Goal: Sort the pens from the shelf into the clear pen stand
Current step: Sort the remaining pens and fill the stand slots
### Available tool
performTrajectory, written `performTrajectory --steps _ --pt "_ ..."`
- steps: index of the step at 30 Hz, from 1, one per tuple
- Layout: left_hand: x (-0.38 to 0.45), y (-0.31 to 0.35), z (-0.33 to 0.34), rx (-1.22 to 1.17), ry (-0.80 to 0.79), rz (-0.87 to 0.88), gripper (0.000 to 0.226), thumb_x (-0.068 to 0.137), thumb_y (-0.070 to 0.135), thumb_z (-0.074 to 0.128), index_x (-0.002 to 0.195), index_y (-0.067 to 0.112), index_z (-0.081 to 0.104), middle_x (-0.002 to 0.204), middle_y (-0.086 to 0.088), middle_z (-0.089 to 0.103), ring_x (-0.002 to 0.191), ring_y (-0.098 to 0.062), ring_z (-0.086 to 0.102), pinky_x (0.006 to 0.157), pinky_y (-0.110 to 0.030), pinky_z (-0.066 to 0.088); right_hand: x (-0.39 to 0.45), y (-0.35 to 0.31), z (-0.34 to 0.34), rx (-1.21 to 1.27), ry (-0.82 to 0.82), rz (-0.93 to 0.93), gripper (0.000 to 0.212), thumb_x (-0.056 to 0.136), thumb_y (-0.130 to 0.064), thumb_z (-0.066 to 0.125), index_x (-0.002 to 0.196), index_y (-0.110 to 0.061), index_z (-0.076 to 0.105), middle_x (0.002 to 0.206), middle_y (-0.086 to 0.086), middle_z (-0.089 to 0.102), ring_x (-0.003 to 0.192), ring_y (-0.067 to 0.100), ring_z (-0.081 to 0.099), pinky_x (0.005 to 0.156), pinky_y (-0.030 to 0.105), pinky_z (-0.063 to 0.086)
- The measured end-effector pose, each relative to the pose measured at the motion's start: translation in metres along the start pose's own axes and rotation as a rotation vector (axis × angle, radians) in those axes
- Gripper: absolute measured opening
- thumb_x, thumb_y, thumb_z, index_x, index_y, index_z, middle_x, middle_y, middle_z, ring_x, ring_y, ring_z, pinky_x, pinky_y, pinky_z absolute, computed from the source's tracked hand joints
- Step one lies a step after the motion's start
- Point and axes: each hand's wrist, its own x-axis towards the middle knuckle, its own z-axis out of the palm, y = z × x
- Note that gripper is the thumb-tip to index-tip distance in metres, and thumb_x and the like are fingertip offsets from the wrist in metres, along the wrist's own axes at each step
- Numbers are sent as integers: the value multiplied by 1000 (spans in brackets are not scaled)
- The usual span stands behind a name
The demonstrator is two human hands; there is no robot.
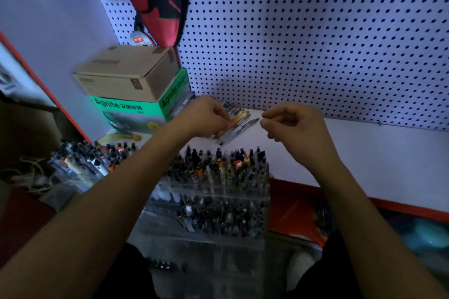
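Left hand (pixel 206 114) grip curls on loose orange and dark pens (pixel 237 120); right hand (pixel 291 124) curled, empty: lift one cleanly toward the clear acrylic pen stand (pixel 218 189).

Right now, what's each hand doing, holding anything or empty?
Left hand: fingers curled on the loose pens lying on the shelf, gripping them.
Right hand: fingers curled, hovering beside the pile, holding nothing visible.

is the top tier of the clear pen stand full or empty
Nearly full: the top tier of the clear acrylic pen stand is packed with upright pens, caps side by side; free slots cannot be told.
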Motion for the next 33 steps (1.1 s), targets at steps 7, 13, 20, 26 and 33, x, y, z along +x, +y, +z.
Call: performTrajectory --steps 7,13,20,26,33 --pt "66 1 45 392 -155 -73 15 89 5 58 76 13 59 80 -9 59 68 -25 55 60 -31 45 11 39 -16 -218 -105 106 12 88 -27 73 97 -21 71 81 -9 67 75 6 63 76 28 53" --pt "92 8 69 582 -124 -132 21 89 16 61 77 12 45 78 -5 45 65 -14 44 55 -27 39 16 51 -26 -236 -139 125 4 91 -27 68 96 -26 67 80 -11 65 71 3 62 64 16 45" --pt "102 15 75 751 -319 -61 26 88 32 67 90 8 58 89 -6 54 78 -18 51 70 -30 44 20 61 -33 -195 -191 181 12 95 -17 60 96 -26 66 89 -3 70 78 12 65 63 20 47" --pt "95 15 81 900 -385 95 24 91 33 61 93 17 44 79 2 39 81 -20 47 67 -32 40 26 69 -33 -258 -261 295 22 94 -8 52 95 -28 62 110 7 68 91 21 65 77 32 53" --pt "90 13 79 927 -338 143 20 92 22 58 109 11 56 91 -2 45 84 -19 48 69 -31 42 22 77 -37 -273 -236 363 19 93 -12 53 96 -28 62 112 7 67 89 21 66 72 28 50"
